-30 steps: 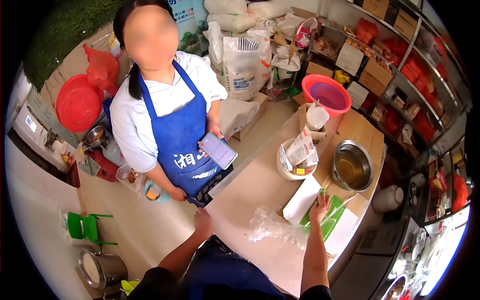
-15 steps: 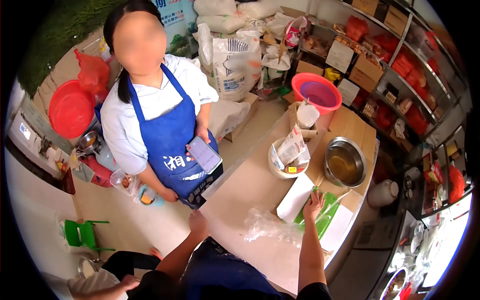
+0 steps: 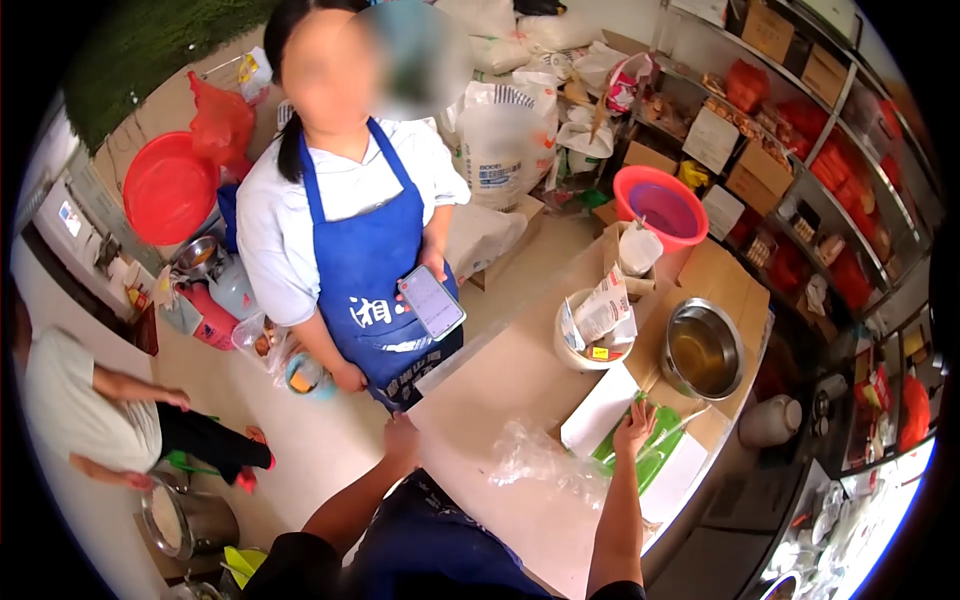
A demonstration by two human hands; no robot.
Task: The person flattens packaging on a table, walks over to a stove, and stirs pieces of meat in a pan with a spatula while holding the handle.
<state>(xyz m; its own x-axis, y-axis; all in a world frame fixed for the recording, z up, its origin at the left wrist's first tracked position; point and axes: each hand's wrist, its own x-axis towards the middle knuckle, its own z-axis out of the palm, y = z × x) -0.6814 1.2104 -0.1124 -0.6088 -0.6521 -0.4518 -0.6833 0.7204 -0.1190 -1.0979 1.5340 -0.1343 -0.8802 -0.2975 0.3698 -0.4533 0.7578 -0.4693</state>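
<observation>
My right hand (image 3: 634, 428) rests over a bright green plastic packet (image 3: 658, 448), its fingers stretched out and apart. The packet lies on an open white box (image 3: 596, 410) near the table's right edge, with shiny clear film across it. Crumpled clear plastic (image 3: 535, 455) is on the table to the left of that hand. My left hand (image 3: 402, 440) is by the table's left edge, close to the apron of the person opposite. Its fingers are blurred and foreshortened, so their pose is unclear.
A person in a blue apron (image 3: 375, 260) stands across the corner, holding a phone (image 3: 432, 303). Behind the box are a steel bowl (image 3: 703, 348), a white tub (image 3: 592, 330) and a red basin (image 3: 662, 208). Another person (image 3: 90, 400) stands at left near a steel pot (image 3: 188, 522). Shelves line the right.
The view has shifted, so the table sits slightly lower and further right. The person at lower left now shows upright beside the pot. My right hand remains over the green packet.
</observation>
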